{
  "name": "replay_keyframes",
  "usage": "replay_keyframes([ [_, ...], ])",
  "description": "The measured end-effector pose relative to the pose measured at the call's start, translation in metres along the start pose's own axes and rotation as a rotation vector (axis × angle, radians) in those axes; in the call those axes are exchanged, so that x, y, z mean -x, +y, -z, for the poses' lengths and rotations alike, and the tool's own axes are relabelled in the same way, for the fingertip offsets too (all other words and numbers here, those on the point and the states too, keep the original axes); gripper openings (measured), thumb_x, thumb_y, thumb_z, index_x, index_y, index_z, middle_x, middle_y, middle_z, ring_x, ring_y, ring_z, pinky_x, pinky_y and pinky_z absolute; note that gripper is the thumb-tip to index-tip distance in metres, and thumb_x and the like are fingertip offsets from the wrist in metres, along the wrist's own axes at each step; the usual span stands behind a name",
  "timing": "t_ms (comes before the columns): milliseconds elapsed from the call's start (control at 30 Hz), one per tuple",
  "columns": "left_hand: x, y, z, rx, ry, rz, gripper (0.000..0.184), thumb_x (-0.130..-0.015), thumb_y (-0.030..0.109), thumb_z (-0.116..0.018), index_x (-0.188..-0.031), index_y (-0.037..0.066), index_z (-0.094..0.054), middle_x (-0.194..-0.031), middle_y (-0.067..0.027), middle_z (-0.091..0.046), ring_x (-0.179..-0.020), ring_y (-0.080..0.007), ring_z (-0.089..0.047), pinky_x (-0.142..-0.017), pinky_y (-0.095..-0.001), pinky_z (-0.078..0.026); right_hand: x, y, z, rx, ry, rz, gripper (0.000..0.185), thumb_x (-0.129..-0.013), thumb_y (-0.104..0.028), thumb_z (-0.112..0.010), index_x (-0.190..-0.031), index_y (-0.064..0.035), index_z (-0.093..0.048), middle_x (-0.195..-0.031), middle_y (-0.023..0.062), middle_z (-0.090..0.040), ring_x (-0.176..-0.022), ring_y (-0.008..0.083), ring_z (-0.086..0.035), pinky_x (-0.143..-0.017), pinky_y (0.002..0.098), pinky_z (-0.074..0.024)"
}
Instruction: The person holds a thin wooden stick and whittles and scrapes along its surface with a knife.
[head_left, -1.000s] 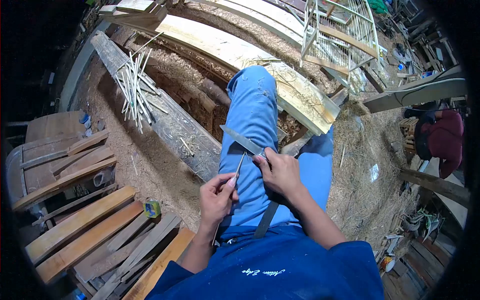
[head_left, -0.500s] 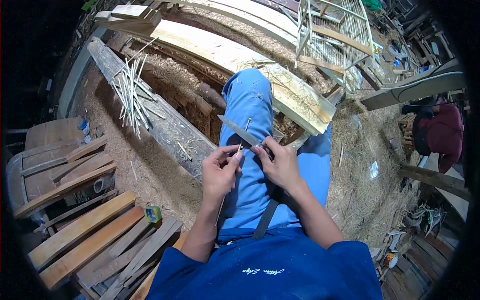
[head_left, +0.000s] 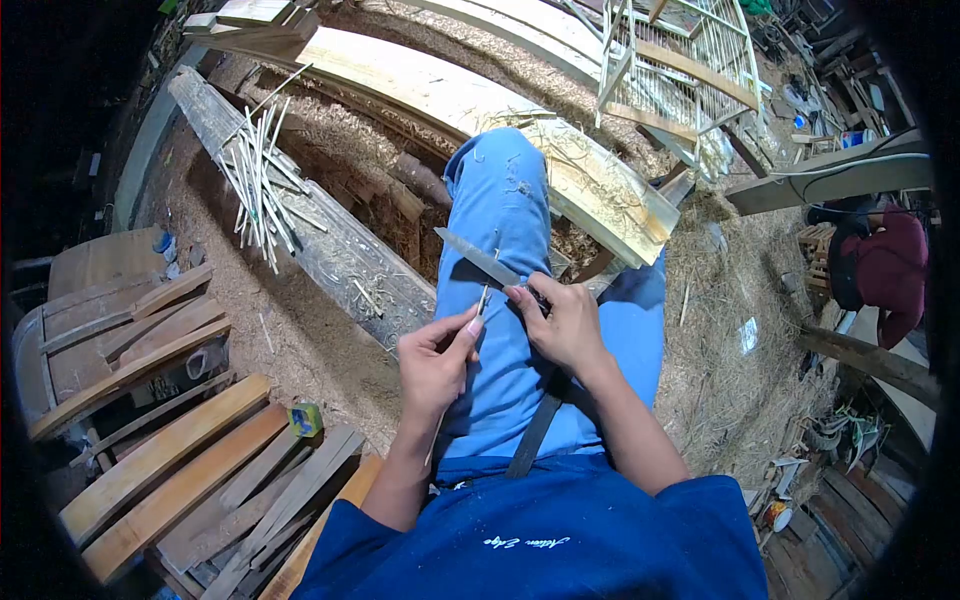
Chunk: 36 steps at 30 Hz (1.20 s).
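Note:
Above my blue-trousered thigh, my left hand [head_left: 438, 362] pinches a thin wooden stick [head_left: 485, 299] between thumb and fingers. The stick's upper end meets the blade, and its lower part runs back along my wrist. My right hand [head_left: 562, 322] is closed on a knife [head_left: 474, 256], whose blade points up and to the left, across the stick. The knife's handle is mostly hidden in my fingers. A loose pile of thin sticks [head_left: 262, 185] lies on a weathered plank [head_left: 350, 262] at the upper left.
A long pale board [head_left: 420, 88] with shavings crosses beyond my knee. A barred wooden cage [head_left: 680, 75] stands at the upper right. Planks [head_left: 165, 460] and a green-yellow tape measure [head_left: 305, 420] lie at the lower left. A person in dark red [head_left: 892, 262] is at the right.
The stick was lower against the blade at first, then stuck up past it, and my left hand has since drawn slightly down and left. The knife has moved a little up and left.

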<state>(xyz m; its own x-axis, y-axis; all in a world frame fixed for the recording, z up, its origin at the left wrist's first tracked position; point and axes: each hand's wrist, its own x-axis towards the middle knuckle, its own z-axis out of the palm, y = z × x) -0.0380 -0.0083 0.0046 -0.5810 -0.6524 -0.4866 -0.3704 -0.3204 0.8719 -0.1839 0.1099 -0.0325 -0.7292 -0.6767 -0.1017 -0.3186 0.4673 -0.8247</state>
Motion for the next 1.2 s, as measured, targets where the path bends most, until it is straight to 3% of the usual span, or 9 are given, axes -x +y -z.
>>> replay_keyframes([
  [267,0.004,0.007,0.001,0.046,-0.005,0.045,0.022,-0.098,0.011,-0.071,-0.115,-0.001,-0.075,-0.065,-0.0014,-0.064,-0.043,-0.0019,-0.046,-0.037,-0.0211,-0.032,0.001,0.000,-0.001,-0.058,-0.025,0.036,0.037,-0.096,-0.040,-0.069,-0.082,-0.0066,-0.065,-0.064,0.0253,-0.061,-0.067,0.0480,-0.064,-0.057,0.0544,-0.0475],
  [400,-0.013,0.009,-0.008,-0.012,-0.019,-0.003,0.022,-0.099,0.010,-0.069,-0.116,-0.002,-0.074,-0.065,-0.0003,-0.063,-0.044,-0.0031,-0.047,-0.039,-0.0216,-0.033,0.004,0.000,0.003,-0.055,-0.023,0.070,0.037,-0.096,-0.041,-0.068,-0.081,-0.0068,-0.064,-0.064,0.0250,-0.061,-0.066,0.0477,-0.064,-0.056,0.0542,-0.0476],
  [467,-0.018,-0.001,-0.008,0.008,-0.044,-0.125,0.021,-0.099,0.010,-0.068,-0.116,-0.002,-0.074,-0.067,0.0004,-0.063,-0.047,-0.0026,-0.047,-0.040,-0.0212,-0.034,0.004,0.003,0.001,-0.022,-0.020,0.047,0.038,-0.096,-0.041,-0.068,-0.080,-0.0070,-0.064,-0.064,0.0248,-0.062,-0.066,0.0477,-0.064,-0.057,0.0552,-0.0479],
  [667,-0.004,-0.001,0.004,0.044,-0.066,-0.026,0.022,-0.100,0.010,-0.067,-0.117,-0.001,-0.074,-0.068,0.0003,-0.062,-0.048,-0.0018,-0.045,-0.041,-0.0201,-0.033,0.007,0.002,-0.005,0.087,0.048,0.087,0.039,-0.096,-0.044,-0.067,-0.082,-0.0078,-0.064,-0.066,0.0246,-0.063,-0.067,0.0474,-0.065,-0.058,0.0563,-0.0485],
  [967,0.008,0.011,-0.004,0.146,-0.038,-0.037,0.027,-0.099,0.010,-0.068,-0.124,-0.001,-0.069,-0.066,-0.0002,-0.062,-0.046,-0.0016,-0.046,-0.039,-0.0206,-0.031,0.004,0.002,-0.004,0.062,0.046,0.048,0.039,-0.096,-0.045,-0.067,-0.082,-0.0078,-0.063,-0.065,0.0250,-0.062,-0.067,0.0474,-0.065,-0.058,0.0561,-0.0487],
  [1200,-0.002,0.001,0.001,-0.007,-0.109,-0.046,0.029,-0.097,0.009,-0.070,-0.125,0.000,-0.069,-0.060,0.0012,-0.059,-0.041,-0.0018,-0.043,-0.037,-0.0211,-0.029,0.007,0.007,-0.003,0.058,0.064,0.080,0.038,-0.097,-0.043,-0.067,-0.082,-0.0078,-0.063,-0.066,0.0251,-0.063,-0.067,0.0472,-0.065,-0.058,0.0563,-0.0485],
])
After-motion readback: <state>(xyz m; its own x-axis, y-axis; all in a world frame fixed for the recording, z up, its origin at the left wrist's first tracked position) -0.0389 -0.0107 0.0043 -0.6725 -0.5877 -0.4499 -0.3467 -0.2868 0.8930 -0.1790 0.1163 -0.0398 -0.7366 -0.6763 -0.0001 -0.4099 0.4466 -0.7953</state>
